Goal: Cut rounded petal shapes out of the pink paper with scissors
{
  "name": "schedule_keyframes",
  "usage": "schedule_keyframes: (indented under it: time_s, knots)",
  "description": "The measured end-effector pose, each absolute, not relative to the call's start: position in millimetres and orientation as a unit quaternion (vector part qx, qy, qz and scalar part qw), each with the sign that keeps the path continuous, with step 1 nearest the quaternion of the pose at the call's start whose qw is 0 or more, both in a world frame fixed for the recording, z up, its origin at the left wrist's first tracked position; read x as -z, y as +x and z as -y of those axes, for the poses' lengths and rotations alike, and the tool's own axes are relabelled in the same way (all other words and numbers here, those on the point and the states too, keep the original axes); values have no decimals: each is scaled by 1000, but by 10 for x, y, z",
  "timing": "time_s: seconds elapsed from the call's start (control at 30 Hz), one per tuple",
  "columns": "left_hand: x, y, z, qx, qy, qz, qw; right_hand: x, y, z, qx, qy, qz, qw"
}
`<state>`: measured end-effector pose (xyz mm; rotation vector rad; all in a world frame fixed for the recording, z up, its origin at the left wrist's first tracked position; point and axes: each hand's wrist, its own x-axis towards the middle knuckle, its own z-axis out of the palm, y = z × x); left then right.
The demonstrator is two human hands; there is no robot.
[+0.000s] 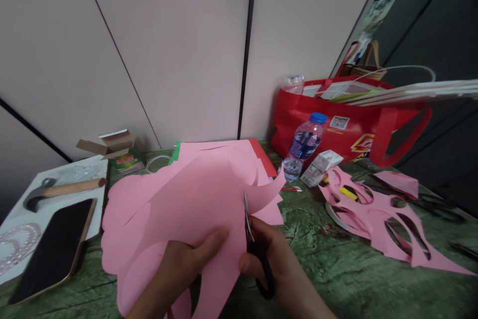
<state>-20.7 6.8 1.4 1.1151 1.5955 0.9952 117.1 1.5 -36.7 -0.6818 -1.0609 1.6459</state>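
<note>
**Scissors at the right edge of a pink sheet**

The pink sheet, the landmark here, lay just left of the right hand, which gripped the scissors by their black handles. Their long axis pointed away from the person, leaning slightly left, with the tips at the sheet's right portion; a curling strip rose just right of the blades. The right hand was nearer this edge. The left hand grasped the sheet's near part, thumb on top; its fingers were mostly hidden.

The sheet was above a green, marbled table. Left of it were a phone and a hammer; right of it, cut pink scraps. Beyond its far right side stood a bottle and a red bag, and behind it, a pale panelled wall.
</note>
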Motion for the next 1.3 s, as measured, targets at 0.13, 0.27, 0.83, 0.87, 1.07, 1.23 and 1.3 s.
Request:
schedule_keyframes:
  time_s: [0.13,0.27,0.83,0.87,1.07,1.23,1.3]
  knots:
    - [9,-222,-73,-406,454,-654,448,363,1173,-11,-676,-285,449,510]
    - [34,-246,-86,-408,461,-656,436,356,1170,-12,-679,-290,447,505]
    - [5,-332,-112,-424,468,-634,445,501,1139,-37,-667,-315,462,492]
    - [1,-336,-112,-421,469,-633,450,493,1139,-40,-666,-319,461,493]
    - [-40,-329,-103,-408,457,-644,458,524,1123,-43,-654,-346,472,479]
    - [-69,-323,-121,-443,465,-627,442,597,1113,-38,-651,-351,462,489]
    - [-77,-326,-132,-451,477,-619,430,589,1121,-35,-652,-351,462,488]
